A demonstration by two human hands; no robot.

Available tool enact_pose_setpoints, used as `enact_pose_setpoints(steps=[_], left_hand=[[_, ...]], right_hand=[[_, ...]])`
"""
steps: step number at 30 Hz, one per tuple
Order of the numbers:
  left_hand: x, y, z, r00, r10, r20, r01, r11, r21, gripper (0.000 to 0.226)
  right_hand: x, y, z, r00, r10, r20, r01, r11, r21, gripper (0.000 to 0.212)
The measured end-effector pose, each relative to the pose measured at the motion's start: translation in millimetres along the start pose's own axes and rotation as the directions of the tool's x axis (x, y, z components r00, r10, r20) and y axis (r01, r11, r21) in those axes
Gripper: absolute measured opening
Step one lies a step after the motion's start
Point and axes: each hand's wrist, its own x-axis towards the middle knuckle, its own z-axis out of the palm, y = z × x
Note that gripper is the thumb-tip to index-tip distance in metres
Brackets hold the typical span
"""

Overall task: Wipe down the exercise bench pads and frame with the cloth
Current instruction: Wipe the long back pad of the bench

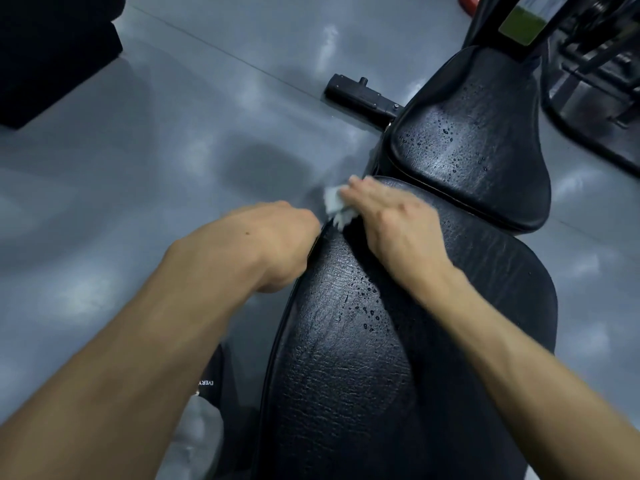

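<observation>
A black exercise bench runs from the bottom centre to the top right. Its long pad (363, 358) is cracked and carries water drops near the middle. The shorter pad (474, 140) beyond it is also spotted with drops. My right hand (391, 220) lies flat with straight fingers on a white cloth (337, 206), pressing it on the long pad's far left corner. My left hand (277, 240) grips the long pad's left edge, its fingers curled under the rim and hidden.
A black frame foot (360, 93) sticks out over the grey floor (138, 185) left of the short pad. Dark gym equipment (595, 81) stands at the top right, a black block (48, 57) at the top left. A dark garment (221, 386) shows below.
</observation>
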Motion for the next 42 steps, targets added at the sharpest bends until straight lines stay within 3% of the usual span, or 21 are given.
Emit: enact_pose_setpoints(steps=[4, 9, 11, 16, 18, 21, 24, 30, 34, 36, 38, 40, 42], left_hand=[[0, -1, 1, 1.0, 0.008, 0.009, -0.008, 1.0, -0.007, 0.032], [2, 4, 0, 1.0, 0.006, 0.013, -0.006, 1.0, 0.013, 0.03], [2, 5, 0, 1.0, 0.013, 0.01, -0.013, 1.0, 0.013, 0.027], [-1, 3, 1, 1.0, 0.022, 0.014, -0.022, 1.0, -0.007, 0.037], [0, 2, 1, 1.0, 0.028, 0.01, -0.027, 0.999, -0.018, 0.035], [1, 1, 0, 1.0, 0.027, -0.005, -0.027, 1.0, -0.013, 0.033], [-1, 3, -2, 1.0, 0.007, -0.031, -0.007, 1.0, 0.002, 0.026], [-7, -5, -2, 0.998, -0.017, -0.06, 0.017, 1.0, -0.011, 0.037], [-10, -23, -10, 0.99, -0.09, -0.105, 0.089, 0.996, -0.012, 0.045], [-14, -27, -13, 0.982, -0.105, -0.154, 0.101, 0.994, -0.034, 0.047], [-20, -23, -15, 0.969, -0.079, -0.234, 0.06, 0.994, -0.089, 0.048], [-28, -9, -16, 0.957, -0.003, -0.29, -0.051, 0.982, -0.18, 0.033], [-34, 11, -15, 0.949, 0.092, -0.302, -0.193, 0.926, -0.324, 0.022]], right_hand=[[21, 16, -7, 0.984, 0.18, -0.001, -0.179, 0.983, -0.036, 0.035], [-20, -15, 0, 0.999, 0.023, 0.043, -0.026, 0.998, 0.065, 0.041], [-15, -9, -9, 0.999, 0.038, 0.031, -0.041, 0.993, 0.107, 0.037], [27, 23, -23, 0.924, 0.368, 0.107, -0.37, 0.929, -0.001, 0.042], [29, 20, -24, 0.902, 0.418, 0.108, -0.421, 0.907, 0.012, 0.04], [9, -11, -25, 0.962, 0.259, 0.087, -0.265, 0.962, 0.071, 0.028], [-19, -28, -24, 0.992, 0.033, 0.123, -0.057, 0.979, 0.197, 0.036], [5, -17, -22, 0.947, 0.313, 0.071, -0.319, 0.942, 0.107, 0.036], [-28, -67, -27, 0.96, 0.148, 0.239, -0.208, 0.947, 0.246, 0.034], [-38, -60, -44, 0.937, 0.275, 0.217, -0.34, 0.863, 0.375, 0.037], [-47, -50, -69, 0.855, 0.496, 0.15, -0.495, 0.699, 0.516, 0.03], [-63, -45, -96, 0.719, 0.661, 0.213, -0.606, 0.447, 0.658, 0.022], [-89, -45, -116, 0.549, 0.726, 0.414, -0.665, 0.081, 0.742, 0.019]])
